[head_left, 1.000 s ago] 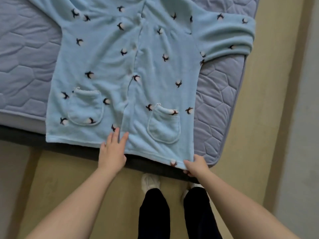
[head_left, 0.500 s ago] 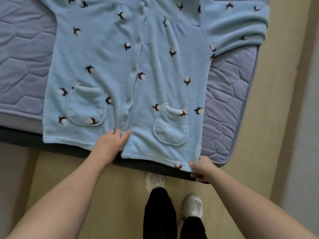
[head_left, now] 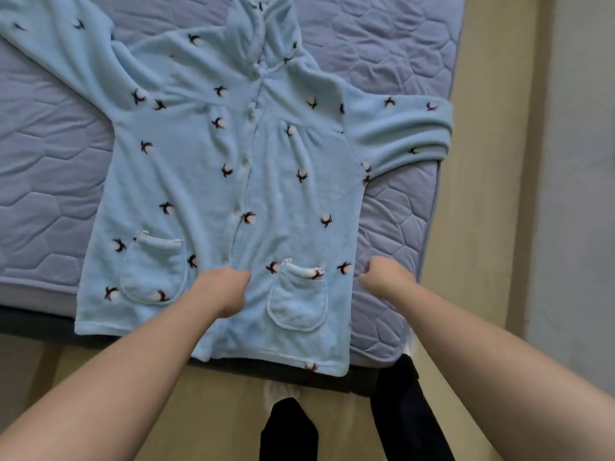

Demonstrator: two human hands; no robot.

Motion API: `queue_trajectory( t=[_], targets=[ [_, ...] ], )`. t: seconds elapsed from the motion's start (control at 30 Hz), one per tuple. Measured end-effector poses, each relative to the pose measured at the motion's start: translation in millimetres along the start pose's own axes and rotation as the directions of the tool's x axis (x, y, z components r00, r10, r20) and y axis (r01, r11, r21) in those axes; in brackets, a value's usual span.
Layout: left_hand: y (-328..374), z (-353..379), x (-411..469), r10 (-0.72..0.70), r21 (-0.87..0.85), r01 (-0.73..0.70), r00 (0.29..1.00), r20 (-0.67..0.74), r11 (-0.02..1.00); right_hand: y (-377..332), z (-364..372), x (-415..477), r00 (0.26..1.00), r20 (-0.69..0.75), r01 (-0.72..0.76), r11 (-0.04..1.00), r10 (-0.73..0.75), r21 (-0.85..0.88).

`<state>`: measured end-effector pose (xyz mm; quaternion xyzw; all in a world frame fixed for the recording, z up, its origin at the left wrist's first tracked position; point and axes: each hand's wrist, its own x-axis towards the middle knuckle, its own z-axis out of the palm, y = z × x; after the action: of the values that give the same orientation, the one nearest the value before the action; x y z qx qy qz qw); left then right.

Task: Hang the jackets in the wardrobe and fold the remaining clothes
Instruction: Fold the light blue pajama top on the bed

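A light blue fleece jacket (head_left: 199, 181) with small dark-and-white motifs and two front pockets lies spread face up on the bed, its hem hanging over the near edge. My left hand (head_left: 223, 289) lies on its front opening between the pockets, fingers curled under; whether they pinch fabric is hidden. My right hand (head_left: 387, 277) rests on the mattress just beside the jacket's right side edge, fingers curled, with nothing visible in them. The right sleeve (head_left: 402, 134) is folded back near the bed's right edge. The left sleeve (head_left: 56, 44) stretches to the far left.
The quilted lavender mattress (head_left: 392, 54) sits on a dark bed frame (head_left: 33, 322). Beige floor (head_left: 489, 161) runs along the right side and in front. My dark-trousered legs (head_left: 404, 410) and a white shoe (head_left: 278, 392) stand at the bed's near edge.
Both hands have let go of the hem and moved up the jacket, the left to between the pockets, the right to beside the right edge. The view has tilted up, showing the collar.
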<state>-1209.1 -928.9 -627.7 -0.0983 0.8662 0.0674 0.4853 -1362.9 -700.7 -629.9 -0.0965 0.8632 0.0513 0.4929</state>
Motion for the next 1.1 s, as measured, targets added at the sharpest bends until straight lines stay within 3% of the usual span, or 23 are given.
queue_trajectory(
  t=[0.3, 0.47, 0.53, 0.6, 0.67, 0.73, 0.8, 0.9, 0.97, 1.0, 1.1],
  targets=[
    [52, -192, 107, -0.058, -0.174, 0.013, 0.965, -0.256, 0.985, 23, -188, 126, 0.947, -0.258, 0.173, 0.981, -0.19, -0.088],
    [66, -287, 221, -0.053, -0.065, 0.024, 0.863, -0.502, 0.998, 32, -281, 224, 0.862, -0.369, 0.299, 0.936, -0.348, -0.184],
    [61, -317, 263, -0.002, 0.086, 0.055, 0.856, -0.517, 0.995, 38, -307, 257, 0.855, -0.299, 0.369, 0.902, -0.424, -0.226],
    [45, -338, 296, 0.03, 0.263, 0.097, 0.897, -0.44, 0.96, 46, -324, 282, 0.893, -0.043, 0.425, 0.87, -0.448, -0.251],
    [27, -354, 314, 0.017, 0.393, 0.113, 0.95, -0.312, 0.912, 62, -339, 298, 0.883, 0.188, 0.466, 0.847, -0.43, -0.254],
    [14, -372, 326, -0.019, 0.433, 0.135, 0.965, -0.263, 0.891, 83, -351, 310, 0.872, 0.21, 0.474, 0.87, -0.443, -0.134],
    [4, -386, 335, -0.066, 0.38, 0.199, 0.94, -0.336, 0.903, 105, -353, 318, 0.865, 0.219, 0.468, 0.883, -0.452, -0.026],
    [-3, -392, 345, -0.188, 0.373, 0.334, 0.907, -0.377, 0.865, 134, -342, 328, 0.821, 0.365, 0.455, 0.889, -0.439, 0.044],
    [5, -385, 353, -0.2, 0.307, 0.368, 0.864, -0.463, 0.878, 148, -337, 327, 0.813, 0.34, 0.445, 0.881, -0.473, 0.162],
    [17, -379, 356, -0.19, 0.227, 0.351, 0.831, -0.523, 0.909, 153, -336, 328, 0.828, 0.254, 0.448, 0.862, -0.5, 0.237],
    [85, -354, 357, -0.183, -0.034, 0.207, 0.762, -0.621, 0.978, 160, -336, 323, 0.87, 0.07, 0.434, 0.827, -0.488, 0.358]
  ],
)
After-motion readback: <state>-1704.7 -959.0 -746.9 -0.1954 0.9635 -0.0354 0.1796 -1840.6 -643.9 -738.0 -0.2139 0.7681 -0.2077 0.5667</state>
